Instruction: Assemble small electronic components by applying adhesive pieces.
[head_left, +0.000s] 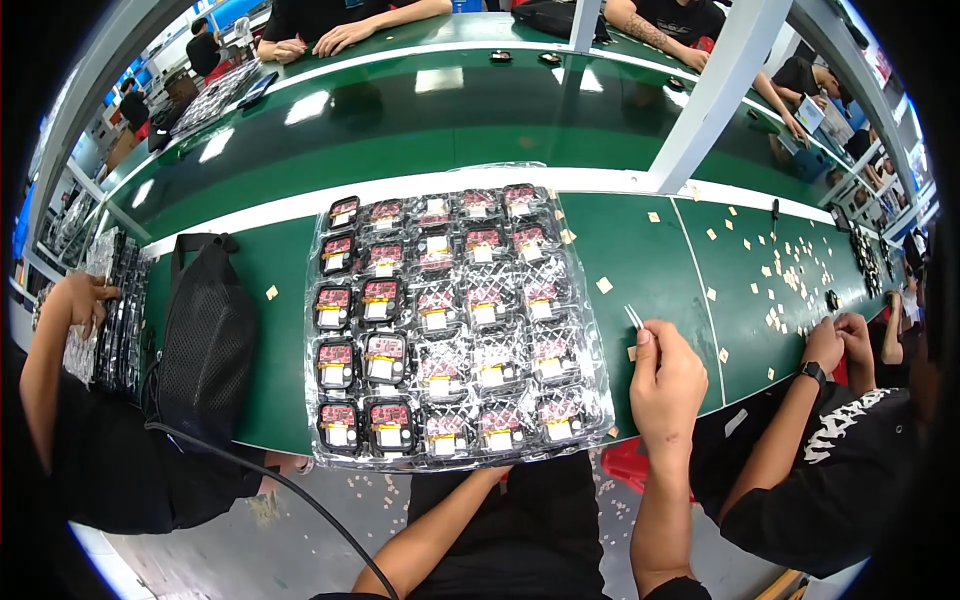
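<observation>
A clear plastic blister tray (592,380) lies in front of me, with rows of small black square-cased devices (337,365). Red circuit boards, white blocks and yellow strips show inside the cases. Clear plastic covers the columns toward the middle and right, while the two left columns look uncovered. My right hand (668,385) is closed on a pair of metal tweezers (633,316), just right of the tray and pointing away from me. My left hand (497,473) is at the tray's near edge; its fingers are hidden beneath the edge.
Small tan paper pieces (790,270) are scattered over the green table (640,235) on the right. A black mesh bag (208,335) stands at left, beside stacked trays (118,310). A white post (715,100) rises beyond. Co-workers sit on both sides and across the conveyor belt (380,130).
</observation>
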